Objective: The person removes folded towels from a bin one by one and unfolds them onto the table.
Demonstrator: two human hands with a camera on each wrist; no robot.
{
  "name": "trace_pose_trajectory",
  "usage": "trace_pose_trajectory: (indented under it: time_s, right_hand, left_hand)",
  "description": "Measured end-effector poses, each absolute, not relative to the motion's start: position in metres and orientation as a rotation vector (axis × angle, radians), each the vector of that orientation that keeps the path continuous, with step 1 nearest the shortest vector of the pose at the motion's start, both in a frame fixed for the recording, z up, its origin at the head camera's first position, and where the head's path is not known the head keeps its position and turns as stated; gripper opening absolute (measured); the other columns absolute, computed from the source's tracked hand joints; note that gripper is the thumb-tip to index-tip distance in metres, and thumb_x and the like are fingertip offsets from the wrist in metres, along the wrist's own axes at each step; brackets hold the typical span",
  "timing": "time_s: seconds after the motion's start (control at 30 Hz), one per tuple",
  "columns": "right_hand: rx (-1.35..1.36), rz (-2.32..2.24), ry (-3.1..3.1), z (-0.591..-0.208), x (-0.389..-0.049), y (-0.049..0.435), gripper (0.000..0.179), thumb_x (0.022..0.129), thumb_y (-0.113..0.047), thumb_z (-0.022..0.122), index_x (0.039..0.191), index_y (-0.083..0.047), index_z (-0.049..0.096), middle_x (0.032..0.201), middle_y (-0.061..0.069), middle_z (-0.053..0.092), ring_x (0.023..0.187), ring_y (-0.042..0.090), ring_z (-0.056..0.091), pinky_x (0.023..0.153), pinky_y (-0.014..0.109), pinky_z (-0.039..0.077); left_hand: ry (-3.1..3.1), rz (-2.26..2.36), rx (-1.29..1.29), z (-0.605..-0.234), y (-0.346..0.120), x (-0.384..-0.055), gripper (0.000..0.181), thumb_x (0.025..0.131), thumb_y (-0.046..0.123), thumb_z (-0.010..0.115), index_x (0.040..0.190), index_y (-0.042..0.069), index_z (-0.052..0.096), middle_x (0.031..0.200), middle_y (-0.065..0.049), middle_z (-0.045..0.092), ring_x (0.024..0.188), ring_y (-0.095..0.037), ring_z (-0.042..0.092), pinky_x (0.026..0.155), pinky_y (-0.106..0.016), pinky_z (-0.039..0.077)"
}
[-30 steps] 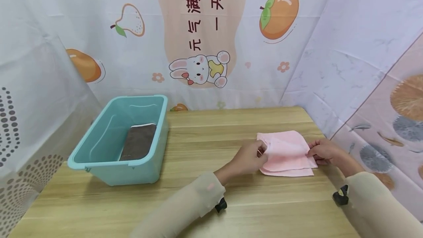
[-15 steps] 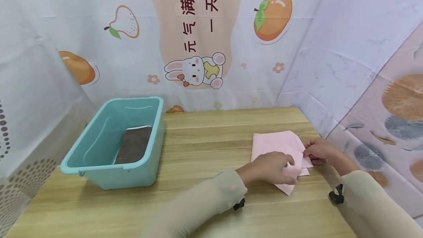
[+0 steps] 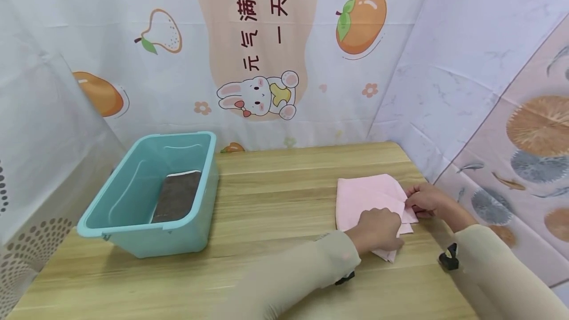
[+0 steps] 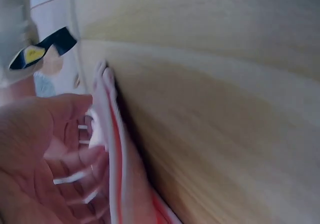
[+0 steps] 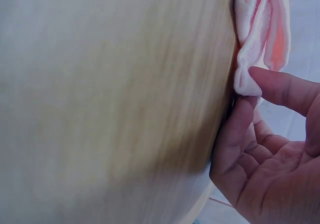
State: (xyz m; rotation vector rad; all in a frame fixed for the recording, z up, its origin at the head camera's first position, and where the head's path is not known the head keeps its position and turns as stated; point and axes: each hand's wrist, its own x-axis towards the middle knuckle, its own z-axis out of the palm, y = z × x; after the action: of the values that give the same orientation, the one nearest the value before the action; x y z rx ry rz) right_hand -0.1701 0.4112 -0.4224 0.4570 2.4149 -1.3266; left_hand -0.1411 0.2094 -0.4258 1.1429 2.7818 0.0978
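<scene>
A folded pink towel (image 3: 366,191) lies near the right side of the wooden table, its layers spread unevenly at the right and front. My left hand (image 3: 378,228) rests over its front part in the head view. In the left wrist view that hand's thumb and loosely bent fingers (image 4: 82,159) are right at the layered edge of the towel (image 4: 117,149). At the towel's right side my right hand (image 3: 428,201) pinches a corner between thumb and fingertips, and the right wrist view shows the gripped corner (image 5: 247,81) close over the tabletop.
A light blue plastic tub (image 3: 204,221) stands on the left of the table (image 3: 275,201). Inside lies a flat dark brown item (image 3: 179,195) with a white edge. Printed cloth curtains (image 3: 311,127) hang behind the table and along both sides.
My left hand has let go of the towel's left edge and moved right and forward over its front, where a flap now lies folded across. The right hand keeps its pinch.
</scene>
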Motion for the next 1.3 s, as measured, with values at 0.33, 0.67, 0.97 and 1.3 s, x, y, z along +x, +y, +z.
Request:
trace_pose_trajectory:
  time_s: [0.33, 0.67, 0.97, 1.3]
  right_hand:
    - [0.476, -1.31, 2.428, -0.425, -0.172, 0.413, 0.014, 0.086, 0.002, 0.063, 0.099, -0.001, 0.06, 0.067, -0.003, 0.06, 0.058, 0.01, 0.056, 0.052, 0.024, 0.048]
    - [0.471, -1.292, 2.429, -0.422, -0.172, 0.412, 0.014, 0.086, 0.001, 0.063, 0.1, 0.0, 0.06, 0.07, -0.002, 0.062, 0.06, 0.011, 0.058, 0.053, 0.025, 0.049]
    - [0.489, -1.262, 2.436, -0.42, -0.173, 0.412, 0.012, 0.089, 0.001, 0.063, 0.101, 0.001, 0.062, 0.073, -0.001, 0.062, 0.065, 0.013, 0.059, 0.06, 0.029, 0.054]
    - [0.494, -1.258, 2.433, -0.42, -0.173, 0.412, 0.013, 0.088, -0.001, 0.065, 0.101, 0.0, 0.062, 0.074, -0.001, 0.062, 0.065, 0.012, 0.059, 0.059, 0.028, 0.054]
  left_hand:
    - [2.833, 0.021, 1.067, -0.426, 0.219, -0.132, 0.034, 0.076, 0.053, 0.084, 0.082, 0.027, 0.063, 0.079, 0.011, 0.059, 0.072, -0.012, 0.057, 0.052, -0.034, 0.048]
    - [2.725, 0.07, 1.078, -0.43, 0.205, -0.141, 0.064, 0.07, 0.062, 0.085, 0.114, 0.025, 0.056, 0.099, 0.007, 0.055, 0.085, -0.011, 0.053, 0.06, -0.032, 0.048]
    - [2.69, 0.075, 1.088, -0.426, 0.202, -0.14, 0.06, 0.072, 0.056, 0.086, 0.112, 0.024, 0.056, 0.096, 0.007, 0.054, 0.082, -0.011, 0.051, 0.059, -0.03, 0.046]
    - [2.612, 0.214, 1.291, -0.429, 0.19, -0.157, 0.035, 0.081, 0.034, 0.083, 0.098, 0.023, 0.055, 0.08, 0.01, 0.056, 0.067, -0.006, 0.052, 0.053, -0.022, 0.044]
